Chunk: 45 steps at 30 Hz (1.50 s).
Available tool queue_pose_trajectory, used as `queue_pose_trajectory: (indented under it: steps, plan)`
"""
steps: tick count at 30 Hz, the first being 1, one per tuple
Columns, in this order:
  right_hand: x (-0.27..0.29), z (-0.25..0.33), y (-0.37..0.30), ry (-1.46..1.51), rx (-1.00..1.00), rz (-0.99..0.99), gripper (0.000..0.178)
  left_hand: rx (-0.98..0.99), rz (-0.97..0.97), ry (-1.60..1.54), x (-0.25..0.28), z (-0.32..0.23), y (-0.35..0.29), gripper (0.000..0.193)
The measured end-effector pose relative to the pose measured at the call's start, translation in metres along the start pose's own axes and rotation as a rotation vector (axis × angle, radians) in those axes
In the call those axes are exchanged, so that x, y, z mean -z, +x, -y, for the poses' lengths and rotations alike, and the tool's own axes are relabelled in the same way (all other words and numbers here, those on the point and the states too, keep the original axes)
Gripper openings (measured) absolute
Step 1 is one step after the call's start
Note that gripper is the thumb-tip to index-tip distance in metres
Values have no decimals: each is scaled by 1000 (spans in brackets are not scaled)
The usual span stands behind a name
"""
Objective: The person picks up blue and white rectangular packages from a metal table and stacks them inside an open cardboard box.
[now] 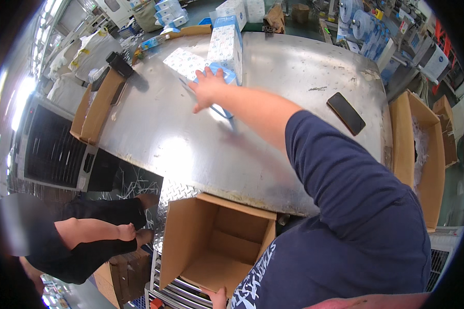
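My right hand (210, 88) is stretched far across the metal table with its fingers spread. Its fingertips lie over the near ends of two long white packs with blue print. One white pack (183, 61) slants to the left of the hand; the other, a blue-trimmed pack (226, 44), points toward the far edge. At the bottom of the view my left hand (217, 297) grips the near rim of an open cardboard box (191, 252), its fingers partly cut off by the lower edge. Inside, the box shows bare brown walls and bottom.
A black phone (346, 113) lies on the metal table (278, 154) at the right. A black canister (119, 65) stands at its left edge. Another person (95, 232) sits at the lower left. An open carton with clear plastic (421, 149) stands at the right. Rollers (180, 294) run beneath the box.
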State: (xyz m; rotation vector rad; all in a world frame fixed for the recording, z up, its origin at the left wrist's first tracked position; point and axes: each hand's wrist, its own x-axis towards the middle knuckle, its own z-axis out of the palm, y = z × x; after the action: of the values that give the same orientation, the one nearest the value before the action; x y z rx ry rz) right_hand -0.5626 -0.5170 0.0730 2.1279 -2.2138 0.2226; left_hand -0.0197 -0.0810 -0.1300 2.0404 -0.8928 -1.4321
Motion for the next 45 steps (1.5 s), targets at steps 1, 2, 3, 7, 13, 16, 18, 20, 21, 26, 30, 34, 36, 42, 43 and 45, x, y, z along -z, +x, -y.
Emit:
queue_pose_trajectory:
  steps: [1,2,3,7,13,16,18,20,21,26,30,34,36,42,43,45]
  plan:
    - [-7,-4,1,-50,-25,66,60,39,-13,6,1,-2,1,87]
    - [-9,-7,1,-100,-50,128,61,64,-8,12,-4,-12,3,86]
    - [11,-2,-5,20,-21,219,66,87,-12,17,-11,-16,2,85]
    - [-15,-40,-23,129,-85,-111,72,80,53,60,-66,-48,27,81]
    - [27,-57,-76,169,21,246,75,18,218,95,-145,-81,52,75]
    - [45,-59,-75,217,58,356,72,17,283,109,-164,-85,58,72]
    - [49,-67,-41,291,-89,287,71,19,331,130,-167,-93,61,70]
    - [44,-76,-5,75,-121,80,71,11,382,165,-162,-102,65,68]
    - [30,-84,13,33,-189,78,69,0,401,189,-156,-112,69,68]
    - [2,-68,34,49,-262,156,74,-185,476,310,-104,-230,82,64]
    - [23,-62,-23,236,3,323,80,-410,740,357,-68,-421,81,61]
    - [47,-59,-65,334,107,455,74,-336,1265,457,-58,-613,39,58]
    - [30,-72,-39,369,-8,267,68,-150,1497,555,-77,-684,16,57]
    - [16,-106,46,-17,-323,79,62,15,1209,990,-141,-723,-63,64]
    - [9,-107,52,-82,-315,109,62,-50,1217,1215,-140,-728,-60,66]
    - [-1,-102,60,-226,-281,176,62,51,1409,1142,-124,-726,-35,63]
